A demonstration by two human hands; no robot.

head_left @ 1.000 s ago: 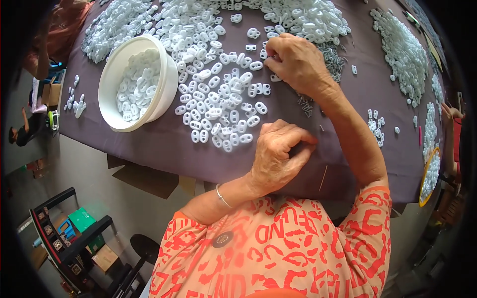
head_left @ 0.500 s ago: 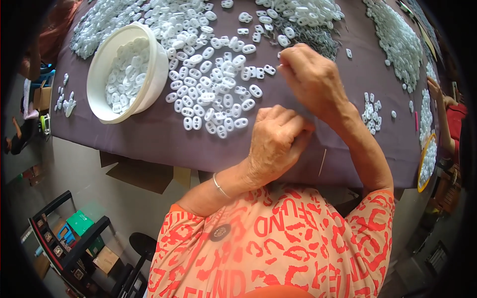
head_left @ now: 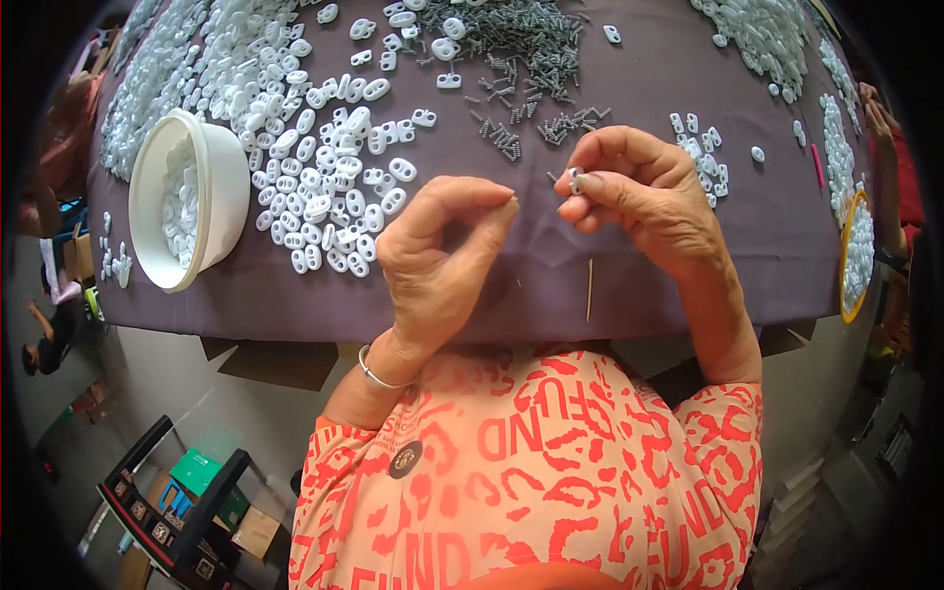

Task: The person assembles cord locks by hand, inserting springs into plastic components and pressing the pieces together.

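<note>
My right hand [head_left: 654, 202] pinches a small white plastic piece with holes [head_left: 574, 180] between thumb and fingers, above the table. A thin grey piece shows beside those fingertips; whether it is held or lies on the cloth I cannot tell. To its left, my left hand [head_left: 433, 258] has thumb and forefinger pressed together at the tips, and anything between them is too small to make out. Left of that hand spreads a pile of white two-holed oval pieces [head_left: 329, 187]. Beyond both hands lies a heap of thin grey ridged metal pieces, like springs or screws [head_left: 536, 49].
A tilted white tub [head_left: 224, 187] with white pieces stands at the left. A small white group [head_left: 710, 162] lies right, near a pink stick [head_left: 817, 166]. A thin wooden stick [head_left: 590, 290] lies near the front edge. Other people sit at both sides.
Both hands have come apart and turned, with fingertips now showing. The right hand has come nearer and holds a white piece. My view has shifted, showing more of the grey heap.
</note>
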